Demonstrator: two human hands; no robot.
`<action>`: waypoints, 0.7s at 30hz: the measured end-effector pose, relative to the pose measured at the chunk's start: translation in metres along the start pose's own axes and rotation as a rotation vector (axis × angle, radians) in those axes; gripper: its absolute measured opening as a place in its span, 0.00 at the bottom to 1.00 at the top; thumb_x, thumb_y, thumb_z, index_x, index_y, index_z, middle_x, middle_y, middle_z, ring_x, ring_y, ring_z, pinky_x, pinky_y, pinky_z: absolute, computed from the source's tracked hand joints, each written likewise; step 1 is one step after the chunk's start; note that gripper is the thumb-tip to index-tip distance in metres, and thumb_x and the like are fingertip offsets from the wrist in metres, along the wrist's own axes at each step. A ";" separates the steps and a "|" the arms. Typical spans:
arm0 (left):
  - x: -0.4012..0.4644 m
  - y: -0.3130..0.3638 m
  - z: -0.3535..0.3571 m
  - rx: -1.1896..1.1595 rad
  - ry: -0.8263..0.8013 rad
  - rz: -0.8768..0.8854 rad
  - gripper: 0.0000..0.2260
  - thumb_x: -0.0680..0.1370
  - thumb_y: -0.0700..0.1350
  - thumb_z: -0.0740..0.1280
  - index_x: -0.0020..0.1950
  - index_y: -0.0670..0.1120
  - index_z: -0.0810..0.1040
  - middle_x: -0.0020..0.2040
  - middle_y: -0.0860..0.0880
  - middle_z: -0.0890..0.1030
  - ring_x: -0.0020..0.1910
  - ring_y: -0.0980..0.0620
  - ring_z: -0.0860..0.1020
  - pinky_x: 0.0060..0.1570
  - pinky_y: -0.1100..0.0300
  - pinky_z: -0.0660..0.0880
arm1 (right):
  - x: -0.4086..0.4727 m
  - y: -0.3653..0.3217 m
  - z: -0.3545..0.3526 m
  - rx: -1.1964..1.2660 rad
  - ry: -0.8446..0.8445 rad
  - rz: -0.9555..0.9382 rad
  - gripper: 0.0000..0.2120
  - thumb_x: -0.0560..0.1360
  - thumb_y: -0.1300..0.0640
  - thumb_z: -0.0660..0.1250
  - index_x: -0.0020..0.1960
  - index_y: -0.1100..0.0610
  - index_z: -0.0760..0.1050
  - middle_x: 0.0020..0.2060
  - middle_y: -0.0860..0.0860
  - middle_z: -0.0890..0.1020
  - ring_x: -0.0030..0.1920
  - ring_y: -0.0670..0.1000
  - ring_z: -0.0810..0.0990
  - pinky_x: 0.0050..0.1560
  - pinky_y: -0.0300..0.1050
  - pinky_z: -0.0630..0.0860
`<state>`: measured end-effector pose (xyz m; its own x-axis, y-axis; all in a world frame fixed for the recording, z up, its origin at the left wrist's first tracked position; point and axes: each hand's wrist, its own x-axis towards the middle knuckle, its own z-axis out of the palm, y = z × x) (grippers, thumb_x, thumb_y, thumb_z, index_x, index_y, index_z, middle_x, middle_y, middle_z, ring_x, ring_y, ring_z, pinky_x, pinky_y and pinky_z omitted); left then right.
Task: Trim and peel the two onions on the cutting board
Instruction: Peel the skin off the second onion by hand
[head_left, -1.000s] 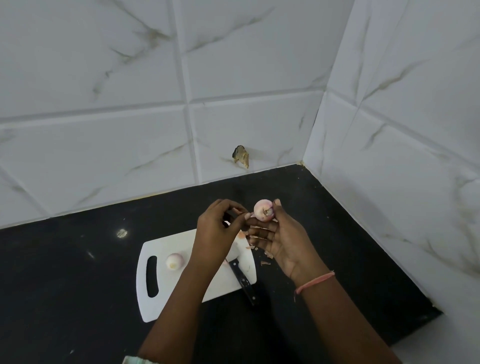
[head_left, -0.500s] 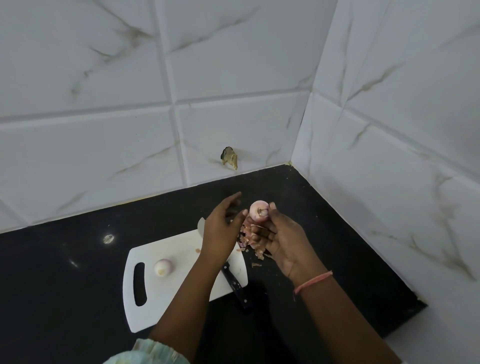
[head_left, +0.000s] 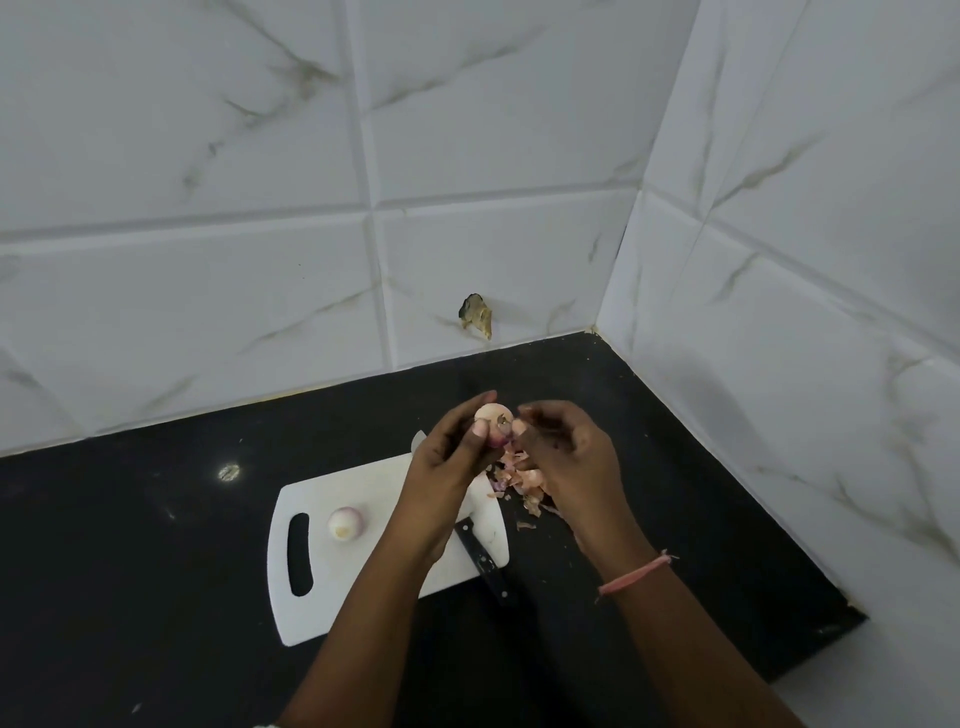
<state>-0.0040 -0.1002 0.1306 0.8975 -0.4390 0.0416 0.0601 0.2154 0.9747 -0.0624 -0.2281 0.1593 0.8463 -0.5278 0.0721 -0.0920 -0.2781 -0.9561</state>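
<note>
A small pale pink onion (head_left: 492, 417) is held up above the far end of the white cutting board (head_left: 322, 613). My left hand (head_left: 447, 460) grips it between thumb and fingers. My right hand (head_left: 571, 462) pinches the loose skin at the onion's right side with curled fingers. A second, peeled onion (head_left: 347, 524) lies on the board near the handle slot. A black-handled knife (head_left: 485, 561) lies across the board's right end, its blade mostly hidden under my left hand.
Loose onion peels (head_left: 522, 480) are scattered on the black countertop (head_left: 156, 571) just right of the board, under my hands. White marble-tiled walls meet in a corner behind and to the right. A chipped hole (head_left: 475, 314) marks the back wall.
The onion was held in my right hand; now my left hand grips it too and my right fingers have shifted to its skin. More peels lie beside the board.
</note>
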 end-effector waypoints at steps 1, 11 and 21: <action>-0.002 0.001 0.000 -0.002 0.001 0.004 0.14 0.82 0.44 0.62 0.67 0.51 0.77 0.59 0.54 0.83 0.60 0.54 0.81 0.58 0.61 0.78 | -0.002 0.000 0.001 -0.041 -0.012 -0.056 0.10 0.74 0.55 0.71 0.55 0.50 0.79 0.49 0.43 0.82 0.50 0.42 0.80 0.50 0.36 0.79; -0.015 0.007 -0.008 0.048 0.041 -0.003 0.12 0.81 0.45 0.64 0.64 0.54 0.79 0.60 0.52 0.82 0.58 0.54 0.82 0.56 0.60 0.79 | -0.009 0.004 0.010 -0.259 0.037 -0.301 0.06 0.75 0.57 0.70 0.52 0.54 0.81 0.44 0.45 0.83 0.44 0.40 0.81 0.46 0.29 0.77; -0.034 0.008 -0.019 -0.057 0.093 -0.022 0.12 0.83 0.44 0.61 0.63 0.48 0.79 0.57 0.51 0.84 0.57 0.53 0.82 0.50 0.63 0.79 | -0.021 0.006 0.025 -0.327 -0.044 -0.414 0.04 0.79 0.59 0.64 0.53 0.55 0.75 0.47 0.46 0.78 0.47 0.41 0.77 0.48 0.27 0.73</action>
<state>-0.0262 -0.0670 0.1329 0.9323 -0.3617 -0.0028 0.1027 0.2573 0.9609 -0.0674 -0.1991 0.1453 0.8672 -0.2886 0.4058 0.1015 -0.6954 -0.7114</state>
